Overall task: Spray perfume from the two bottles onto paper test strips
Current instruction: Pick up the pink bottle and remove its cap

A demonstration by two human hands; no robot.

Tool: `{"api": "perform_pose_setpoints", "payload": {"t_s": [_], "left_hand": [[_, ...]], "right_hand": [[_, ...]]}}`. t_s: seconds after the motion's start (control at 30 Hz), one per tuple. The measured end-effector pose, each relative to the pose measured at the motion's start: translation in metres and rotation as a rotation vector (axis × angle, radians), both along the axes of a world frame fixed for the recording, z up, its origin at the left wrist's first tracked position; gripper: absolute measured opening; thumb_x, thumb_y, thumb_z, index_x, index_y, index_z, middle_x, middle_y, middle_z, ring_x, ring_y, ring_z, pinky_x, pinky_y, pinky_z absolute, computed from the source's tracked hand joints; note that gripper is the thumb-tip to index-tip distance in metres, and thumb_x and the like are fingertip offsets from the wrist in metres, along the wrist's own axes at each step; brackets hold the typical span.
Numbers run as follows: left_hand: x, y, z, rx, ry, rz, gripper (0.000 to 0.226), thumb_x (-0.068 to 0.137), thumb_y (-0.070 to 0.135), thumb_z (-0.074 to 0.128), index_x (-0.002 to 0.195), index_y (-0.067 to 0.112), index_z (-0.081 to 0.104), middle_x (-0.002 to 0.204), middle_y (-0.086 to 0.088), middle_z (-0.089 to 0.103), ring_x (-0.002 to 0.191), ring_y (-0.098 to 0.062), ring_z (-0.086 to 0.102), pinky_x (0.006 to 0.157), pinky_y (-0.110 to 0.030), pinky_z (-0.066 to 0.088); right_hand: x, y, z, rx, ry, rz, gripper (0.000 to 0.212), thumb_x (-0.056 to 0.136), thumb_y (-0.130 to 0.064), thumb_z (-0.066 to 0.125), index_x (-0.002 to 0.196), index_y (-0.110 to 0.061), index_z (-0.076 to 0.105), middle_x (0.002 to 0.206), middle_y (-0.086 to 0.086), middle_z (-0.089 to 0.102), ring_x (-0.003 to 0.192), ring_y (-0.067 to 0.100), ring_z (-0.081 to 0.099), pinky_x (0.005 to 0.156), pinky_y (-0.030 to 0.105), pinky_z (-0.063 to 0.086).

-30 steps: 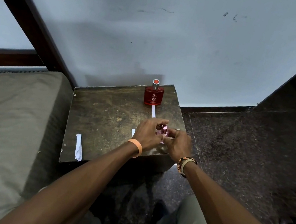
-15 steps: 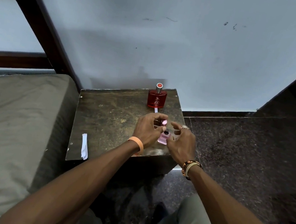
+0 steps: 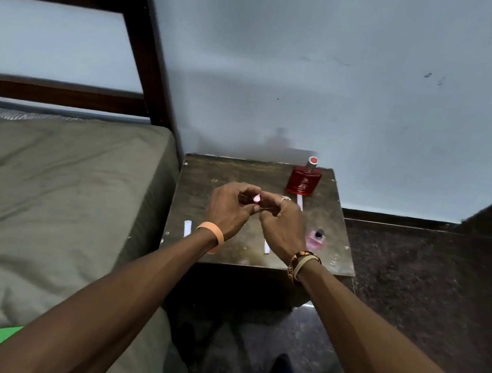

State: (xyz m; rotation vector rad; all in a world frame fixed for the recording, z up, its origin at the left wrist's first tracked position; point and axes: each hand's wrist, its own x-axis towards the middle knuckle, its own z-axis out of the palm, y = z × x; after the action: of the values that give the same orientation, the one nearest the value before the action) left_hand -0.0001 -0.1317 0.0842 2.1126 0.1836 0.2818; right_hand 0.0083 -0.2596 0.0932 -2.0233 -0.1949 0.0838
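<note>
Two grips, left hand (image 3: 227,212) and right hand (image 3: 283,227), pinch pink cap (image 3: 257,198); pink bottle (image 3: 315,241) uncapped.

On the table (image 3: 207,180), larger bottle (image 3: 303,182) back right, a strip (image 3: 300,202) just before it, smaller bottle (image 3: 316,239) front right, left hand (image 3: 228,209) and right hand (image 3: 283,227) meeting mid-table at a cap (image 3: 257,198), bed (image 3: 45,186) alongside left.

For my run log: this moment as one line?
left hand pinches pink cap | right hand beside it, hold unclear | pink bottle uncapped, standing on table
</note>
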Motion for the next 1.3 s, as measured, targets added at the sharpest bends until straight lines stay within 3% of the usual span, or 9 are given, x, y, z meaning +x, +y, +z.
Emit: {"api": "perform_pose_setpoints", "payload": {"t_s": [0.07,0.2,0.3,0.43,0.6,0.8,1.07,1.2,1.3], "left_hand": [[-0.004,0.025,-0.011,0.004,0.03,0.054,0.033,0.07,0.0,0.081,0.1,0.013,0.074,0.095,-0.001,0.075,0.085,-0.01,0.07,0.081,-0.016,0.054],[-0.012,0.069,-0.039,0.002,0.125,0.104,0.032,0.071,0.0,0.08,0.1,0.013,0.074,0.095,-0.002,0.075,0.089,-0.014,0.07,0.088,-0.034,0.056],[-0.011,0.094,-0.059,-0.002,0.161,0.169,0.032,0.072,-0.001,0.079,0.099,0.014,0.075,0.094,-0.001,0.075,0.088,-0.013,0.07,0.09,-0.036,0.056],[-0.001,0.12,-0.079,0.007,0.217,0.208,0.03,0.074,0.001,0.076,0.099,0.015,0.074,0.095,0.0,0.075,0.089,-0.014,0.07,0.09,-0.037,0.056],[0.009,0.139,-0.095,0.036,0.264,0.244,0.027,0.072,0.002,0.075,0.095,0.017,0.073,0.091,0.0,0.075,0.084,-0.014,0.069,0.086,-0.037,0.057],[0.011,0.145,-0.107,0.02,0.304,0.243,0.027,0.071,0.004,0.077,0.091,0.019,0.071,0.087,0.004,0.073,0.079,-0.01,0.068,0.085,-0.034,0.057],[0.003,0.142,-0.096,0.042,0.317,0.19,0.066,0.071,0.006,0.079,0.131,0.017,0.054,0.118,-0.002,0.063,0.103,-0.016,0.064,0.091,-0.031,0.054],[-0.006,0.133,-0.08,0.146,0.222,0.214,0.066,0.072,0.011,0.073,0.134,0.019,0.05,0.125,-0.004,0.055,0.117,-0.022,0.053,0.1,-0.037,0.048],[-0.007,0.114,-0.063,0.167,0.114,0.217,0.058,0.072,0.008,0.067,0.128,0.014,0.055,0.119,-0.008,0.057,0.113,-0.025,0.055,0.101,-0.039,0.046]], "right_hand": [[0.0,0.025,-0.009,-0.01,0.034,0.064,0.043,0.079,0.004,0.057,0.114,-0.015,0.073,0.108,0.001,0.075,0.1,0.011,0.068,0.092,0.031,0.055],[0.005,0.071,-0.035,-0.016,0.161,0.157,0.045,0.079,0.005,0.056,0.117,-0.012,0.072,0.109,0.003,0.074,0.101,0.012,0.068,0.094,0.031,0.054],[0.012,0.099,-0.054,-0.026,0.221,0.198,0.043,0.078,0.003,0.058,0.115,-0.013,0.073,0.107,0.002,0.075,0.098,0.01,0.068,0.085,0.015,0.052],[0.027,0.128,-0.072,-0.048,0.267,0.249,0.035,0.085,-0.001,0.062,0.118,-0.01,0.07,0.11,0.005,0.074,0.103,0.016,0.068,0.094,0.029,0.053],[0.04,0.152,-0.088,-0.139,0.291,0.318,0.037,0.086,0.002,0.058,0.119,-0.012,0.069,0.108,0.003,0.073,0.099,0.014,0.067,0.079,0.018,0.051],[0.04,0.154,-0.099,-0.161,0.317,0.353,0.053,0.076,0.013,0.049,0.119,-0.011,0.069,0.109,0.006,0.074,0.105,0.02,0.067,0.095,0.039,0.053],[0.037,0.144,-0.086,-0.23,0.316,0.285,0.054,0.083,-0.001,0.061,0.136,-0.007,0.055,0.125,0.009,0.066,0.116,0.023,0.061,0.1,0.036,0.05],[0.035,0.116,-0.073,-0.292,0.242,0.224,0.054,0.082,-0.004,0.061,0.135,-0.013,0.058,0.119,0.004,0.067,0.109,0.02,0.063,0.097,0.036,0.052],[0.032,0.086,-0.059,-0.303,0.178,0.151,0.052,0.079,-0.004,0.063,0.13,-0.015,0.062,0.114,0.003,0.07,0.102,0.017,0.065,0.092,0.036,0.054]]}}
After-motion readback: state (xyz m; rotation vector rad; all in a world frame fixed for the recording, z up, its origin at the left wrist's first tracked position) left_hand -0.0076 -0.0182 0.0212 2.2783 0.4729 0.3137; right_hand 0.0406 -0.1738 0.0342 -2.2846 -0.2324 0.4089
